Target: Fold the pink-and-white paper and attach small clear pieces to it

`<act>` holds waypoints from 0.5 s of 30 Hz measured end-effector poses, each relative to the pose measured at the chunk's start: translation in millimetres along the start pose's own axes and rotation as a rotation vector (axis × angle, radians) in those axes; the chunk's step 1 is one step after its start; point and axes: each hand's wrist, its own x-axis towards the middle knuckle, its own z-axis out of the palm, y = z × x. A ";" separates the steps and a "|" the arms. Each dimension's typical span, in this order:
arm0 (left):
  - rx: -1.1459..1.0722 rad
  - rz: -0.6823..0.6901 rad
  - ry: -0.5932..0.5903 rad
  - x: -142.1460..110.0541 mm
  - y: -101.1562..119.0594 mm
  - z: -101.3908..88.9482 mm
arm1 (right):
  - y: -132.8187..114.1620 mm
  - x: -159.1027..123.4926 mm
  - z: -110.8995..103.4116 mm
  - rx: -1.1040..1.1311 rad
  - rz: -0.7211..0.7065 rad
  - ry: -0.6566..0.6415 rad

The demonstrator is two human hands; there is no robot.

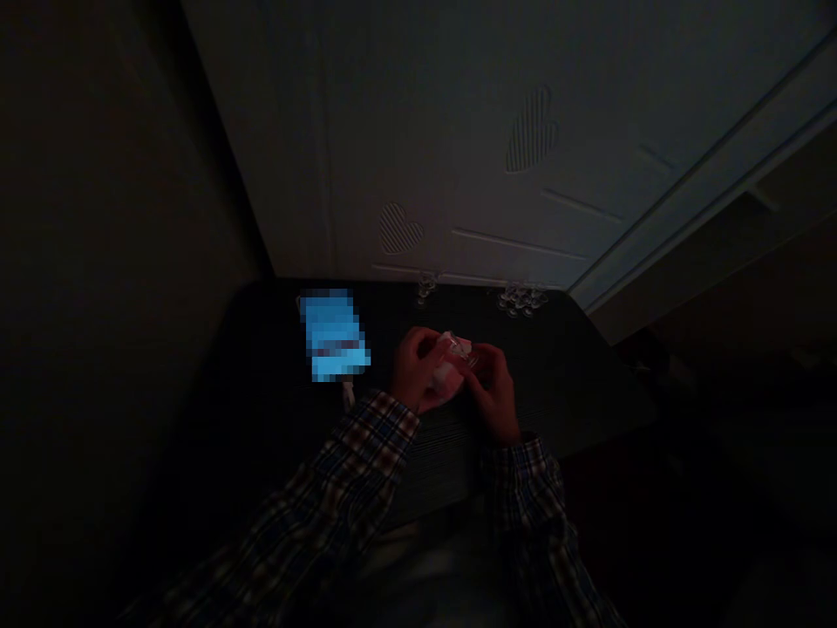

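In the dim light, my left hand (417,365) is closed round the side of a soft-looking pinkish-white bundle (447,380) above the dark table. A small clear, shiny piece (463,351) lies against the top of the bundle. From the other side, the bent fingers of my right hand (495,391) pinch at this clear piece. Both hands are close together, with the bundle between them. Its exact kind and its underside cannot be made out.
A lit screen (335,336), blurred out, lies to the left with a cable plug (349,394) at its near end. Small clear pieces (521,299) form a pile at the table's (555,375) back right; a smaller cluster (426,286) sits mid-back. Behind rises a pale panel (458,157) with heart shapes.
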 end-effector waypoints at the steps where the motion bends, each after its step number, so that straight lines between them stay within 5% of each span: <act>1: -0.005 -0.004 0.002 0.1 -0.1 0.1 | 0.2 0.1 -0.1 -0.008 -0.004 0.005; 15: -0.064 -0.073 -0.040 1.4 -0.4 0.7 | -0.8 -1.8 -2.1 -0.042 0.014 -0.039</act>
